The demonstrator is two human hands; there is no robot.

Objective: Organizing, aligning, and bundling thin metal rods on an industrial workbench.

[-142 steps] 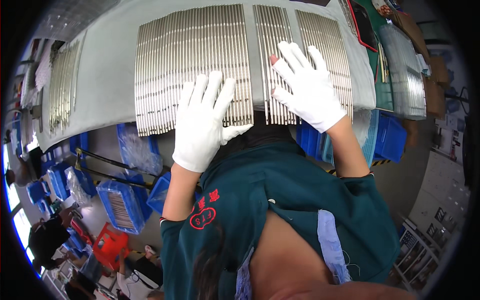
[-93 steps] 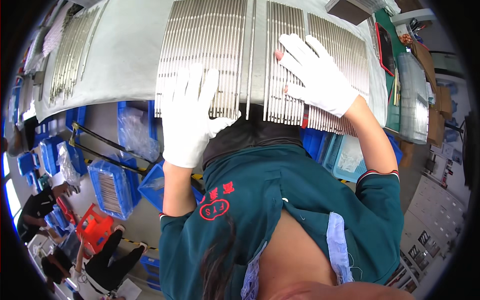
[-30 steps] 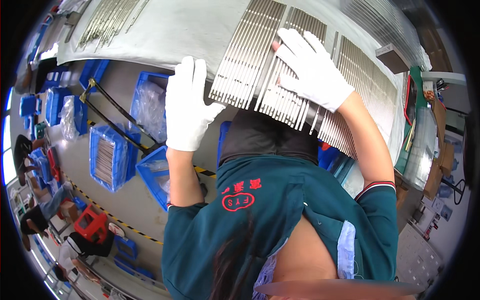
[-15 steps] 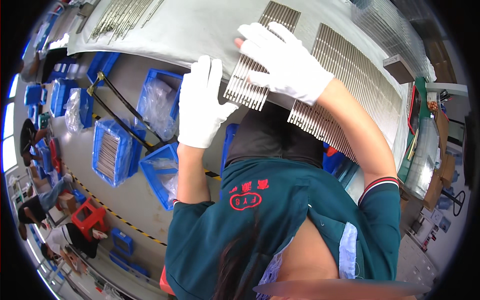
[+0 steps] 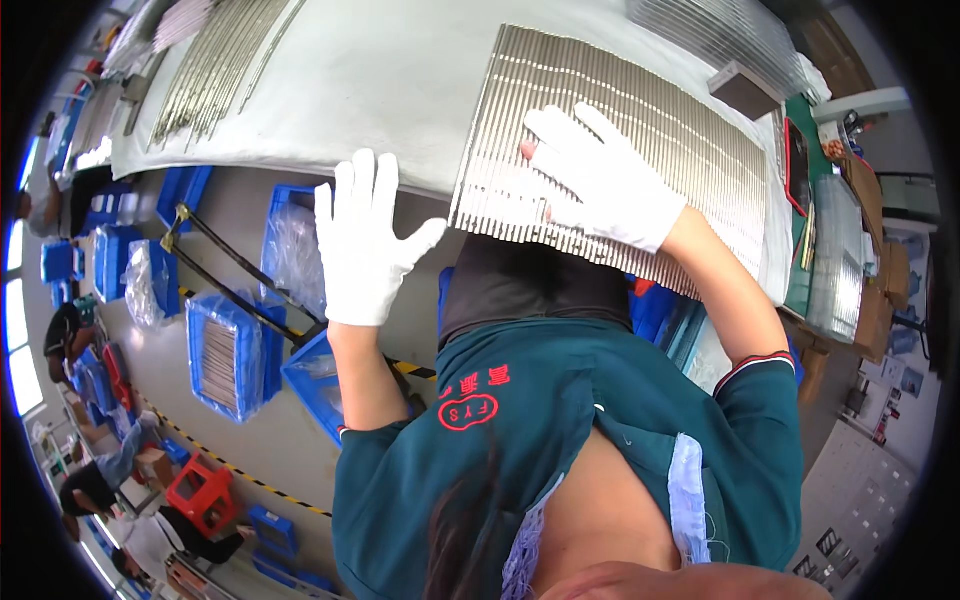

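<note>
Slim silver metal rods (image 5: 560, 75) lie side by side in one wide row on the white-covered table (image 5: 370, 90). My right hand (image 5: 610, 185), in a white glove, rests on the near part of that row with its fingers stretched out. One fingertip pokes bare out of the glove. My left hand (image 5: 365, 250), also white-gloved, is held off the table's near edge, left of the row. Its fingers point upward, the thumb stands apart, and nothing is in it. The rods under my right palm are hidden.
A looser bundle of metal rods (image 5: 215, 75) lies at the table's far left. Clear ribbed plastic trays (image 5: 715, 35) and a small box (image 5: 745, 90) stand far right. On the floor at left are blue crates (image 5: 195, 370) and a red stool (image 5: 205, 495); people work beyond.
The smaller group of rods, apart before, now adjoins the larger row, closing the gap. My right hand has moved right with it. My left hand has dropped back slightly, its fingers spreading. The view has shifted.
</note>
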